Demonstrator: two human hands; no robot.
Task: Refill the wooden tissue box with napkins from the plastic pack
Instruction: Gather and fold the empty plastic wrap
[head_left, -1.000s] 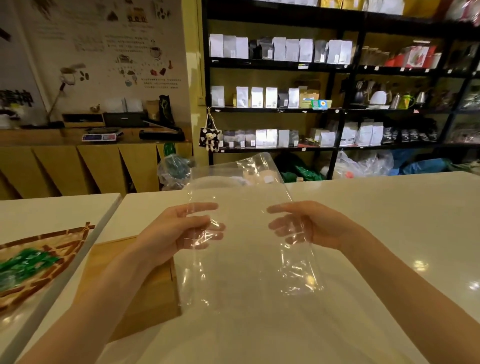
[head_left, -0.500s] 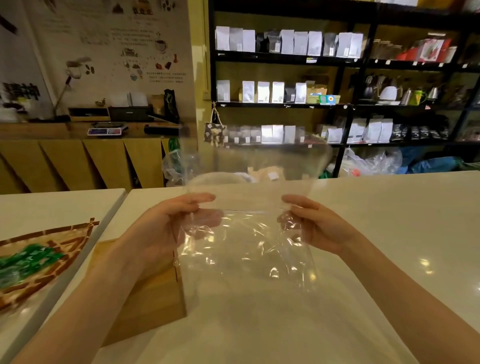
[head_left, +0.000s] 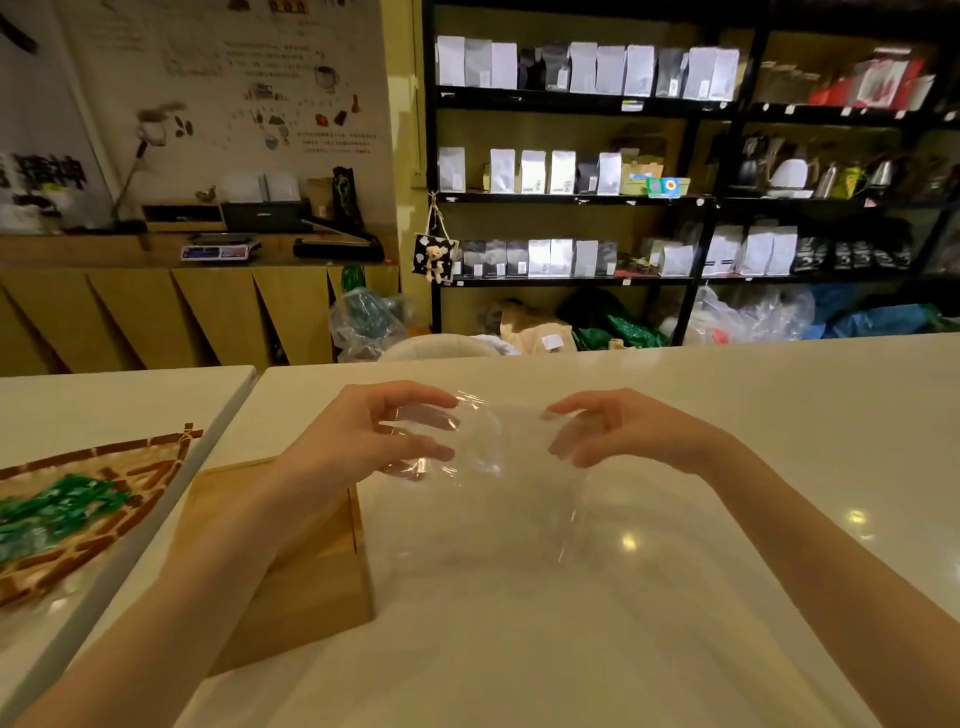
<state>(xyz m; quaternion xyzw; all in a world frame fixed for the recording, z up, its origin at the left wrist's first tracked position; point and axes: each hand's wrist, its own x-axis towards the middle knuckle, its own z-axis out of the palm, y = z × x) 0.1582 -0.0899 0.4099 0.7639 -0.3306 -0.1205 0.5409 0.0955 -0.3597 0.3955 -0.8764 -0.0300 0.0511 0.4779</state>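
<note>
1. Both hands are up over the white glossy tabletop (head_left: 727, 415), each pinching an upper corner of the clear, crinkly plastic pack (head_left: 498, 467), which hangs between them.
2. The left hand (head_left: 358, 441) has its thumb and fingers closed on the pack's left edge; you can see its fingers through the film.
3. The right hand (head_left: 618, 431) grips the right edge the same way, fingers curled and pinched on the plastic.
4. The pack itself looks see-through all the way; can't tell if any napkins are inside it.
5. The light-brown wooden tissue box (head_left: 311, 561) sits on the tabletop just under and behind the left forearm, to the left of the pack. Its top isn't really visible from here, so I can't say what's in it.
6. Off to the left on a separate white table (head_left: 104, 395) there's a brown woven-pattern tray (head_left: 104, 499) with green wrapped items (head_left: 57, 512) in it.
7. In the background, black shelving (head_left: 696, 197) holds white and dark pouches.
</note>
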